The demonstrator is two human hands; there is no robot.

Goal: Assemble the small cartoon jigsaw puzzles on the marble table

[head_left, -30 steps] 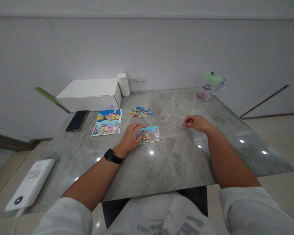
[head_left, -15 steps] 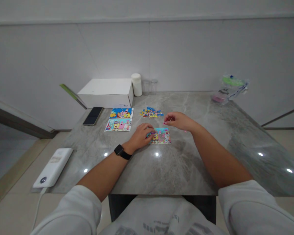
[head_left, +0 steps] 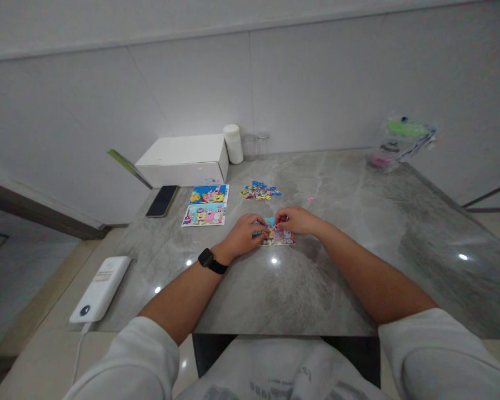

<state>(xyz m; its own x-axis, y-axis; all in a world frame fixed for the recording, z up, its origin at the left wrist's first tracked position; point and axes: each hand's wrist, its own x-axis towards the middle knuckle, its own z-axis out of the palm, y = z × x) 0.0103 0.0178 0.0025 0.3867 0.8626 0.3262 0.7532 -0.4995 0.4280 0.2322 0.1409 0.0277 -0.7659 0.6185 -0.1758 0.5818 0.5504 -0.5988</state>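
Observation:
A colourful cartoon puzzle (head_left: 278,240) lies on the grey marbled table, partly covered by both hands. My left hand (head_left: 248,234) rests on its left part, fingers curled down onto the picture; whether they grip anything is hidden. Pinched over the puzzle's upper middle, my right hand (head_left: 294,220) holds a small pink puzzle piece (head_left: 276,226). Beyond the hands is a heap of loose puzzle pieces (head_left: 260,191). One pink piece (head_left: 310,198) lies apart to the right of the heap. Two printed picture cards (head_left: 204,214) are at the left.
A black phone (head_left: 162,201) and a white box (head_left: 185,158) are at the back left, beside a white bottle (head_left: 233,144) and two clear glasses (head_left: 261,146). A plastic bag (head_left: 400,145) sits back right. A white power bank (head_left: 100,289) with a cable is at the left edge.
My right hand has moved down and left from beside the heap onto the puzzle, with the small piece in its fingers. My left hand stays on the puzzle. The view has tilted slightly.

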